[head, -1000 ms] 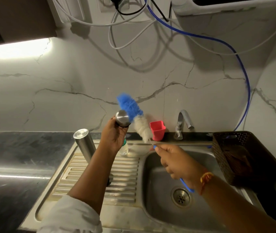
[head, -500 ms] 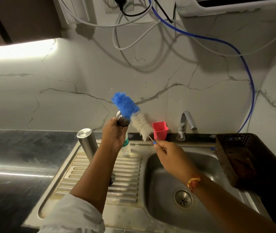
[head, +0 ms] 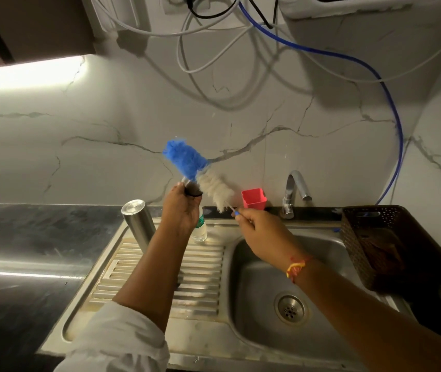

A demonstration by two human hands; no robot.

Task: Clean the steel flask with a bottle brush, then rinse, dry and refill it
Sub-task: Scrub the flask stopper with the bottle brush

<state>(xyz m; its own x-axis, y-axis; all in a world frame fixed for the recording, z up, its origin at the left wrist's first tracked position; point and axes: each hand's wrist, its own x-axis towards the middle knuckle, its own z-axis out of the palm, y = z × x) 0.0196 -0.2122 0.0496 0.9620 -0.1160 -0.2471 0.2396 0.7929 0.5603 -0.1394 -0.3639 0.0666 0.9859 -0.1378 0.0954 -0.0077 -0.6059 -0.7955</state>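
Note:
The steel flask (head: 135,224) stands tilted-looking on the sink's ribbed drainboard (head: 200,280), left of my arms. My left hand (head: 180,210) is raised over the drainboard and grips a small round steel cap (head: 193,189), whose dark side faces me. My right hand (head: 262,234) pinches the thin handle of the bottle brush (head: 200,171). Its white and blue bristle head slants up to the left, right next to the cap. Whether the bristles touch the cap I cannot tell.
A small clear plastic bottle (head: 200,230) stands behind my left hand. A red cup (head: 253,198) and the tap (head: 294,190) sit on the back ledge. The sink basin (head: 257,331) lies below my right arm. A dark perforated basket (head: 369,237) stands at the right.
The cap in my left hand has turned from its shiny top to its dark side. The brush head has shifted slightly left against it, and my right hand has risen a little.

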